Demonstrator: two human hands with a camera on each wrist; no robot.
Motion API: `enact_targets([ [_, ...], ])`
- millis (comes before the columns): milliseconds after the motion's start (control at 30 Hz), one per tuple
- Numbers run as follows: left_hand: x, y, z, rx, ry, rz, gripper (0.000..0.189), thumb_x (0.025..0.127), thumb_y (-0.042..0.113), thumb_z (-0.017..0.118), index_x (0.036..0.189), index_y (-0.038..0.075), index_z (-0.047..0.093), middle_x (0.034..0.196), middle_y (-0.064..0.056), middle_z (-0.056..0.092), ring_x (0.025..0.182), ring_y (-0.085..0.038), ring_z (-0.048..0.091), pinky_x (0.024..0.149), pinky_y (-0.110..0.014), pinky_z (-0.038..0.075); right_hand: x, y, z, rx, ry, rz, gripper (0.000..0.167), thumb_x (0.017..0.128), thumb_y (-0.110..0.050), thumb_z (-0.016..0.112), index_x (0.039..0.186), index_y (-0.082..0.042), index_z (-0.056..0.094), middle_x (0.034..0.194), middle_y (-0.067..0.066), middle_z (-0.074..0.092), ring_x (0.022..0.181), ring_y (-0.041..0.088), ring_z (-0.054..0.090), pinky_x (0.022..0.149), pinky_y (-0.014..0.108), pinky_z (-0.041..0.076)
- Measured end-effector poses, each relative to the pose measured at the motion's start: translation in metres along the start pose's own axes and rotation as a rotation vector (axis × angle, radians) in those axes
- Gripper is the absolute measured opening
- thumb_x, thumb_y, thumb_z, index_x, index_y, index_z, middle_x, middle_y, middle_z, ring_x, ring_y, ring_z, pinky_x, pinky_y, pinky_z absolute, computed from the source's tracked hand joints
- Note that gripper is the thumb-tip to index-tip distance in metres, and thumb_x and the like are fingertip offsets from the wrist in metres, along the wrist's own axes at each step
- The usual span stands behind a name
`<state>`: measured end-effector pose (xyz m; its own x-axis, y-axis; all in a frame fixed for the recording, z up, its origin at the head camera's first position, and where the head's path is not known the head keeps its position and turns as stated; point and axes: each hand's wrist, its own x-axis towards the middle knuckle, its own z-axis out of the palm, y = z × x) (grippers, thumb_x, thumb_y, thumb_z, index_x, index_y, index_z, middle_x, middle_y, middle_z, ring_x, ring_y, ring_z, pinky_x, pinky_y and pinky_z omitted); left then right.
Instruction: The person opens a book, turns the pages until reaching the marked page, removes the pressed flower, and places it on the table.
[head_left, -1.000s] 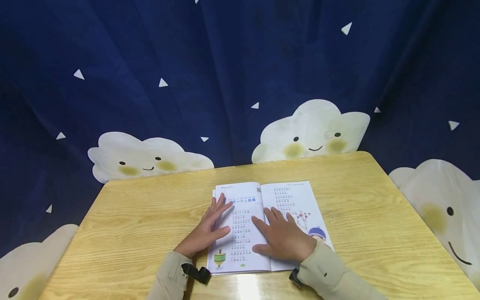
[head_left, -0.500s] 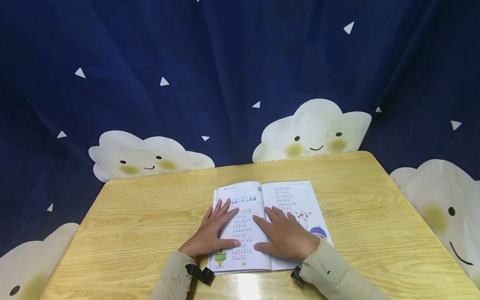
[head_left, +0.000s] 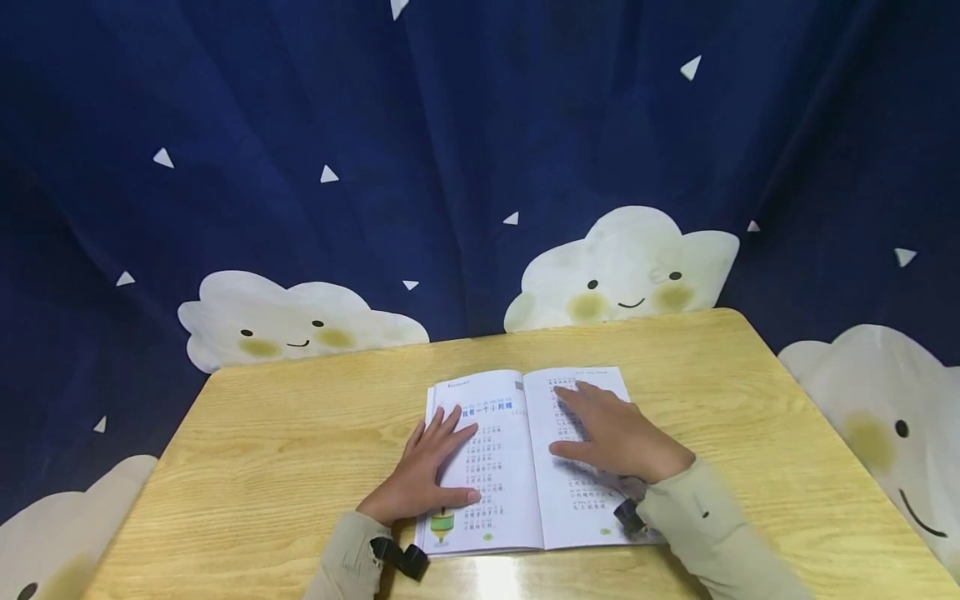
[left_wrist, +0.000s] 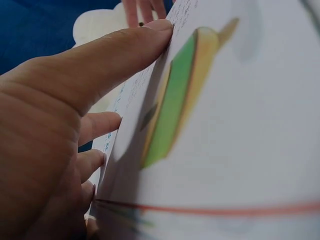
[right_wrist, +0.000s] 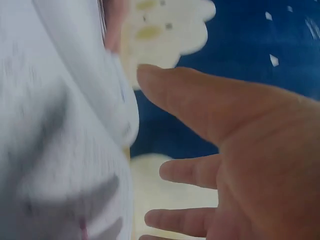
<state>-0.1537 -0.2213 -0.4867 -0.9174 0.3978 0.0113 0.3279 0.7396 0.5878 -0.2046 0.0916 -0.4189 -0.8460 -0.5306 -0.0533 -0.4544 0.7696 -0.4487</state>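
Note:
An open book (head_left: 521, 492) with printed text lies on the table. My left hand (head_left: 422, 473) rests on its left page with fingers spread. In the left wrist view the thumb (left_wrist: 125, 52) touches the paper beside a picture of a green and yellow spinning top (left_wrist: 175, 100). Over the right page is my right hand (head_left: 622, 429), its fingers extended and slightly spread. The right wrist view shows that hand (right_wrist: 260, 135) apart from the paper, holding nothing, with its shadow on the page. It hides part of the right page's text.
The wooden table (head_left: 300, 442) extends to both sides of the book. A dark blue curtain (head_left: 375, 100) with white clouds and small triangles hangs behind it. Black wrist bands (head_left: 400, 557) sit at both cuffs.
My left hand has settled on the left page, with its thumb further over the text. My right hand has come up off the book's middle and moved right over the right page.

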Motion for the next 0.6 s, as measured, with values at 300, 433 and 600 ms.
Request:
enact_targets([
  [300,-0.001,0.001,0.000,0.000,0.003,0.006,0.093,0.076,0.063,0.070,0.153,0.028,0.029,0.162,0.002,0.005,0.148,-0.024,-0.007,0.115,-0.049,-0.007,0.005,0.032,-0.011,-0.022,-0.018,0.165,0.100,0.077,-0.060,0.071,0.152,-0.008,0.029,0.154,0.027,0.024,0.140,0.049,0.019,0.101,0.074,0.018],
  [433,-0.001,0.000,-0.001,0.007,0.001,0.013,0.094,0.076,0.063,0.069,0.153,0.028,0.028,0.162,0.001,0.004,0.148,-0.024,-0.007,0.115,-0.049,-0.006,0.005,0.035,-0.009,-0.002,-0.034,0.204,0.110,0.071,-0.067,0.071,0.153,-0.009,0.027,0.155,0.031,0.013,0.141,0.051,0.010,0.102,0.076,0.007],
  [600,-0.001,0.000,0.000,0.016,0.001,0.011,0.094,0.076,0.064,0.069,0.153,0.027,0.029,0.162,0.000,0.005,0.148,-0.026,-0.006,0.116,-0.050,-0.005,0.006,0.039,-0.001,0.002,-0.065,0.241,0.117,0.066,-0.075,0.068,0.154,-0.012,0.025,0.156,0.030,0.006,0.141,0.052,0.001,0.104,0.074,-0.003],
])
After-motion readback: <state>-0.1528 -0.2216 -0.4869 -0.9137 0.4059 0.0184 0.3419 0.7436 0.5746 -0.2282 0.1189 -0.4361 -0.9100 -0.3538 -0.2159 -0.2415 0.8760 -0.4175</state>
